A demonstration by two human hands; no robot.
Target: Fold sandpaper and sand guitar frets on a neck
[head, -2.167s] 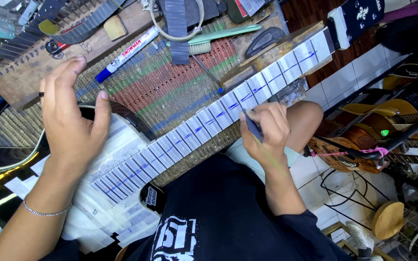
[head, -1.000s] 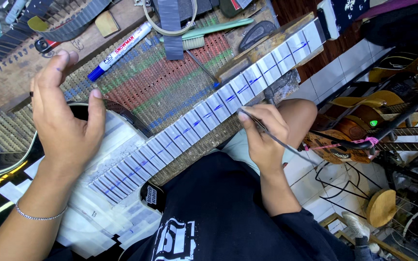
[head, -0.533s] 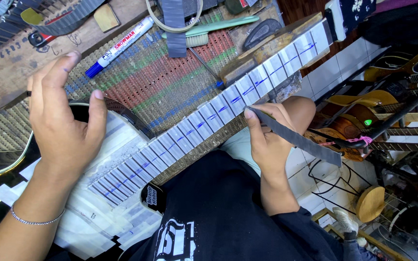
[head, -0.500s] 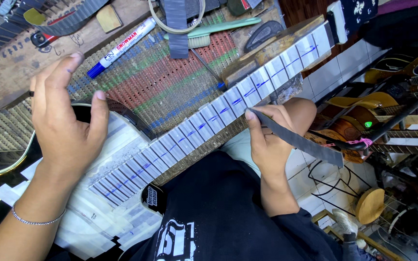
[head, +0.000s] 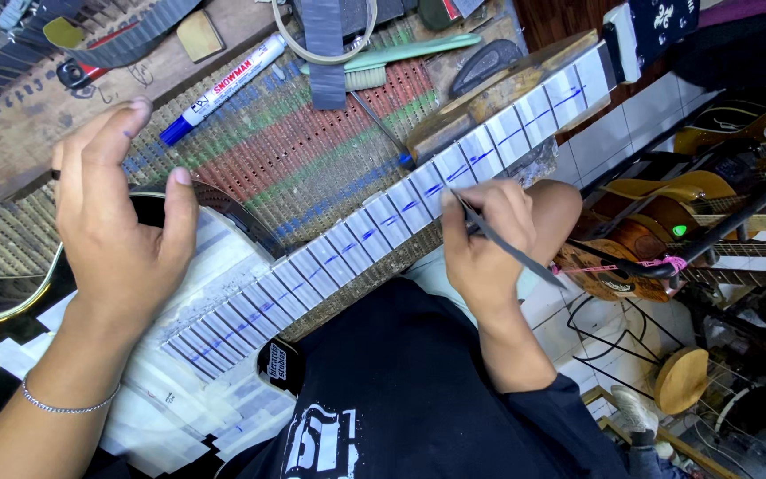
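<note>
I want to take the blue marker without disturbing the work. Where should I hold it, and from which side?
Grip the marker at mid-barrel, fingers across its width, coming from above. It lies flat and diagonal on the mat, blue cap toward the left hand; the white barrel is free, with open space on both long sides.

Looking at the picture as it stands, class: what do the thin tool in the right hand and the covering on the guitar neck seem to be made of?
Thin tool in the right hand: probably metal, a slim, flat, dull grey strip. Covering on the guitar neck: looks like matte white masking tape, laid in separate strips with dark gaps between and blue pen marks on it.
</note>
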